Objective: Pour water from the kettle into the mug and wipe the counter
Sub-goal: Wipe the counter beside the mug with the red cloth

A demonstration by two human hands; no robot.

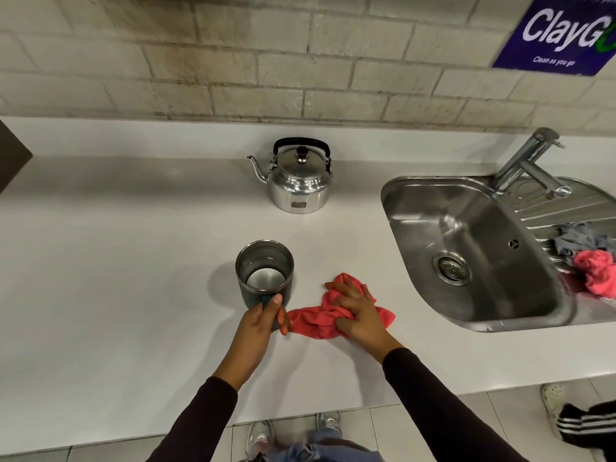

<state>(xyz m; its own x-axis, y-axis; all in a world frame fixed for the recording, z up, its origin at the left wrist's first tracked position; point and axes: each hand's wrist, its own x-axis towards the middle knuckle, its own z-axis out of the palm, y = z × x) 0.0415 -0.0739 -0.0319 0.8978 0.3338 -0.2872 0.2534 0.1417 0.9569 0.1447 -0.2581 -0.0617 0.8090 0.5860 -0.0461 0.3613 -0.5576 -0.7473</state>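
Note:
A shiny metal kettle [299,181] with a black handle stands at the back of the white counter [116,261], spout pointing left. In front of it a dark steel mug [265,271] stands upright, with water showing at its bottom. My left hand [263,320] grips the mug's near side. Just to the right, my right hand [358,310] lies spread on a crumpled red cloth [315,320] and presses it flat onto the counter.
A steel sink [473,248] with a tap [530,161] is set into the counter on the right; grey and pink rags [591,261] lie on its drainer. A brick wall runs behind. Another person's shoe and leg [573,418] stand at the lower right.

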